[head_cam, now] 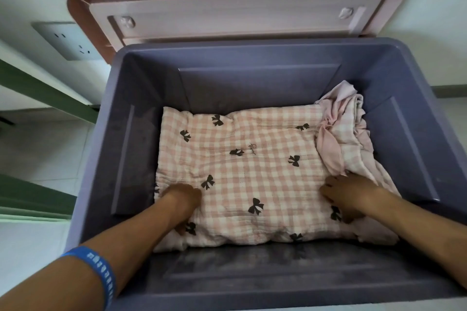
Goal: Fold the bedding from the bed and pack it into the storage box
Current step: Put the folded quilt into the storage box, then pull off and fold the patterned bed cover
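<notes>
A folded pink-and-white checked quilt [252, 166] with black bows lies flat on the floor of the purple storage box [141, 113]. A bunched plain pink corner of the bedding [338, 118] rises against the box's right wall. My left hand [184, 199] grips the quilt's near-left edge, fingers curled into the fabric. My right hand [348, 192] grips the near-right part, fingers partly tucked under the cloth.
The box's pink lid [235, 10] leans upright against the white wall behind it. A wall socket [68, 40] sits to the left of the lid. Green frame bars [43, 93] run along the left over a pale tiled floor.
</notes>
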